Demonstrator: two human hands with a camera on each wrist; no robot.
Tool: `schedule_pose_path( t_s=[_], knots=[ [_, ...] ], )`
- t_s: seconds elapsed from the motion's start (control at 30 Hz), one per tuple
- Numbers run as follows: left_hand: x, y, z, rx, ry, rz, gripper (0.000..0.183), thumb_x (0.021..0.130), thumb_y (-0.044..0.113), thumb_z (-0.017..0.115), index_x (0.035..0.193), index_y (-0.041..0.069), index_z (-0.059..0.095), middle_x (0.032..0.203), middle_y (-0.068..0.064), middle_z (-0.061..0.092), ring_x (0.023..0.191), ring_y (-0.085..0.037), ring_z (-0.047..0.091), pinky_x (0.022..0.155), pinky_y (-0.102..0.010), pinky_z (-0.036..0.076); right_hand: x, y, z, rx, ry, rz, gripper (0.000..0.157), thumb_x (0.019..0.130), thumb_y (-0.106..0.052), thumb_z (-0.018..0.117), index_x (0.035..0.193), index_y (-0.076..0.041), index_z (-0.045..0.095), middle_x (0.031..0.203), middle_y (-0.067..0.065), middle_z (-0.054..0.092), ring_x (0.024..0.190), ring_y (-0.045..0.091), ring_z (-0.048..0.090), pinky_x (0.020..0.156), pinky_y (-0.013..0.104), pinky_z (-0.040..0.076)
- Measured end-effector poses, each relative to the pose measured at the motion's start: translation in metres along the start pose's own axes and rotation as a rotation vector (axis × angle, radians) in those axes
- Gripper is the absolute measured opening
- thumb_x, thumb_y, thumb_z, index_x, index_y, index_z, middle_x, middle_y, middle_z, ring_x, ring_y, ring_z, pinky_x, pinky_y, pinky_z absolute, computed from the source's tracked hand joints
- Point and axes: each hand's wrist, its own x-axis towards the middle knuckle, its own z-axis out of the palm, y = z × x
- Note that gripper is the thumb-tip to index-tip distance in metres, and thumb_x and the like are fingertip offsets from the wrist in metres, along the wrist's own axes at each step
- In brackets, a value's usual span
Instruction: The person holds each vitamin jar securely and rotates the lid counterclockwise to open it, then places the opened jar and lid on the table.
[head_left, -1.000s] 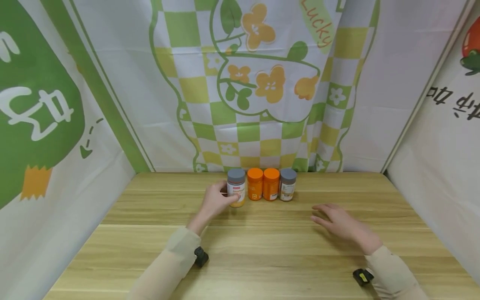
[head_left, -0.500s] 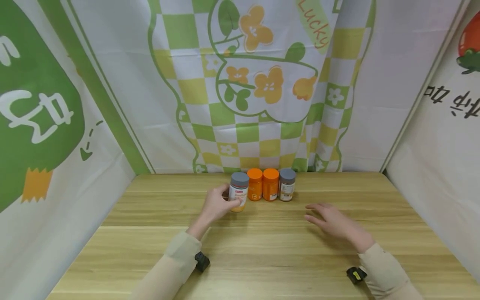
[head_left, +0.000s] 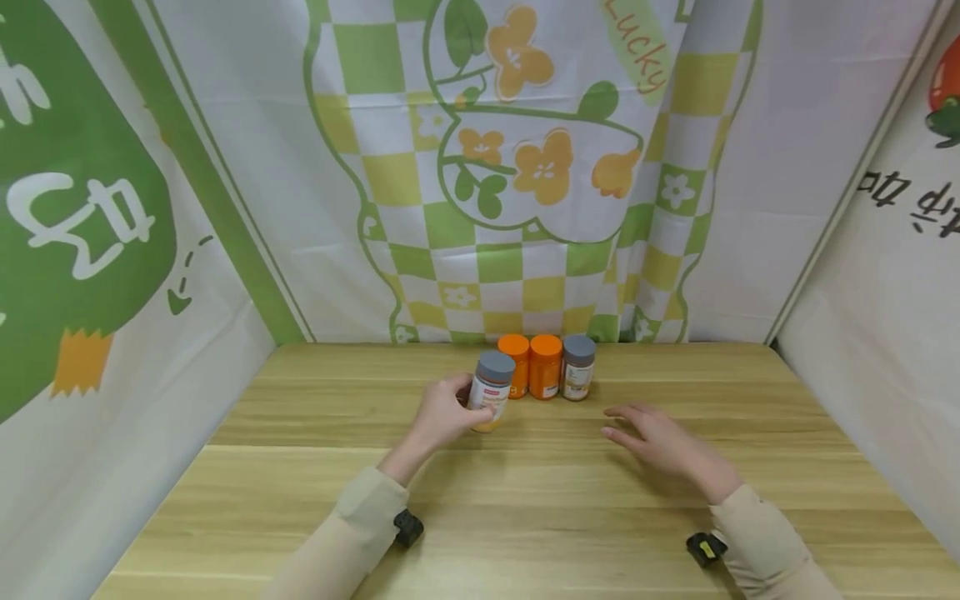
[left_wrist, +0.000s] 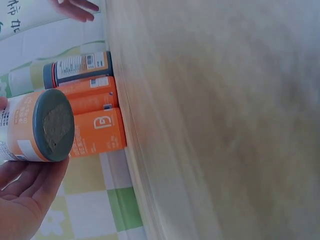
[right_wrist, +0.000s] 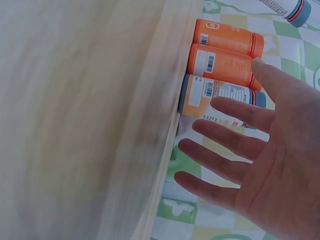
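Observation:
My left hand (head_left: 441, 414) grips a jar with a grey lid and white-and-yellow label (head_left: 491, 397), thumb on the near side. The jar is raised off the table and slightly tilted; its dark base, with a rough brownish patch, shows in the left wrist view (left_wrist: 54, 125). Behind it, two orange jars (head_left: 545, 371) stand side by side, the left one partly hidden. A second grey-lidded jar (head_left: 577, 372) stands upright at the row's right end. My right hand (head_left: 667, 442) hovers to the right of the row, fingers extended, holding nothing.
A wooden table (head_left: 525, 517) lies underneath, with the row of jars near its back edge. Behind hangs a checkered curtain with flowers (head_left: 498, 275). Printed white cloth walls stand at the left and right (head_left: 877, 333).
My left hand has lifted the grey-lidded jar from the row's left end and brought it right and nearer, tilting it. My right hand has drifted slightly left.

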Motion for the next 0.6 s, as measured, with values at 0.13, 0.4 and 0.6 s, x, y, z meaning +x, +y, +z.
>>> schedule_pose_path(
  t_s=[0.13,0.4,0.6],
  knots=[
    [-0.003,0.004,0.002,0.001,-0.034,0.012,0.033,0.067,0.022,0.07,0.098,0.014,0.063,0.086,0.001,0.066,0.071,-0.008,0.06,0.061,-0.023,0.048,0.003,-0.004,0.001,0.016,-0.007,0.015,0.052,0.087,-0.048,0.044,0.122,-0.009,0.052,0.122,0.015,0.051,0.113,0.032,0.047,0.094,0.047,0.035],
    [-0.007,0.009,0.004,0.013,-0.037,0.043,0.037,0.066,0.023,0.07,0.102,0.016,0.061,0.09,0.003,0.063,0.075,-0.01,0.058,0.064,-0.025,0.048,0.009,-0.011,0.005,0.007,0.029,-0.01,0.048,0.088,-0.043,0.047,0.12,-0.009,0.053,0.121,0.016,0.052,0.11,0.032,0.05,0.092,0.047,0.038],
    [-0.009,0.012,0.006,0.015,-0.028,0.072,0.041,0.067,0.025,0.07,0.104,0.013,0.061,0.092,0.001,0.061,0.075,-0.01,0.057,0.062,-0.023,0.047,0.014,-0.017,0.011,-0.006,0.064,-0.033,0.05,0.087,-0.048,0.045,0.12,-0.011,0.054,0.12,0.016,0.053,0.108,0.03,0.051,0.091,0.046,0.039]
  ],
)
